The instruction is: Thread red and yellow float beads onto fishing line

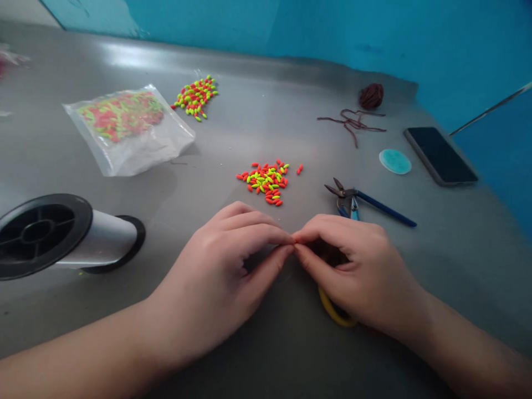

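My left hand point(226, 269) and my right hand point(359, 266) meet at their fingertips above the table, each closed in a pinch. A speck of red, seemingly a red bead point(294, 240), shows at the right fingertips. What the left fingers pinch is hidden. Just beyond the hands lies a loose pile of red and yellow-green oval beads point(266, 180). Under my right hand a yellow loop-shaped handle point(336, 311) sticks out, the rest covered. Blue-handled pliers point(374, 205) lie past my right knuckles, partly hidden by the hand.
A large spool point(102, 238) lies at the left. Behind it are a clear bag of beads point(124, 130) and another bead pile point(197, 97). Dark red yarn point(371, 96), a turquoise disc point(395, 161) and a phone point(440, 155) lie at the right, near the blue wall point(311, 27).
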Demonstrator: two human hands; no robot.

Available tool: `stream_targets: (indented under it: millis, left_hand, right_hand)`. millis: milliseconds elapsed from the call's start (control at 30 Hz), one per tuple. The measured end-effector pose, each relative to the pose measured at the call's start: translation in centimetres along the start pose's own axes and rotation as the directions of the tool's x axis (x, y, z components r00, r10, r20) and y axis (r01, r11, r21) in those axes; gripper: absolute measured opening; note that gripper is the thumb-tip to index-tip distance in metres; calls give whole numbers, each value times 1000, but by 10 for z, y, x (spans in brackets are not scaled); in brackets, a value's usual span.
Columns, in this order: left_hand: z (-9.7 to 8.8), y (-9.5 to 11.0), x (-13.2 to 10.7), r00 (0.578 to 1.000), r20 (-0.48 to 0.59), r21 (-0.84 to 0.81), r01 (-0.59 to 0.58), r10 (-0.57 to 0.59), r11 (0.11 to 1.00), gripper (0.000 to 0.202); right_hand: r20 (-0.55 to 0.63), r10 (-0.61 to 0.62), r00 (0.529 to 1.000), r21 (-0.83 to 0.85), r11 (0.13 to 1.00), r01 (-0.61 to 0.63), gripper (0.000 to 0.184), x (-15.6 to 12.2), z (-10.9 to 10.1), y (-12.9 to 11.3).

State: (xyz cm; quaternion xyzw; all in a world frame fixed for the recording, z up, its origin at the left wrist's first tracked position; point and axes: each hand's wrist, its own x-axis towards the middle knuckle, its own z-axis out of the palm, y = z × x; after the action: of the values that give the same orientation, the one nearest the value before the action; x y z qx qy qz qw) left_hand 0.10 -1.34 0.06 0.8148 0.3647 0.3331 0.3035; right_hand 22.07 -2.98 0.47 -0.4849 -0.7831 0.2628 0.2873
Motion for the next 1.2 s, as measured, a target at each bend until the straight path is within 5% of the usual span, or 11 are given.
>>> stream_targets:
  millis: [1200]
  left_hand:
    - [2, -2, 2, 999, 17, 20, 44, -44, 999, 15]
  right_hand:
    - [14, 2, 1000, -24, 1000, -1, 14, 2, 0, 1]
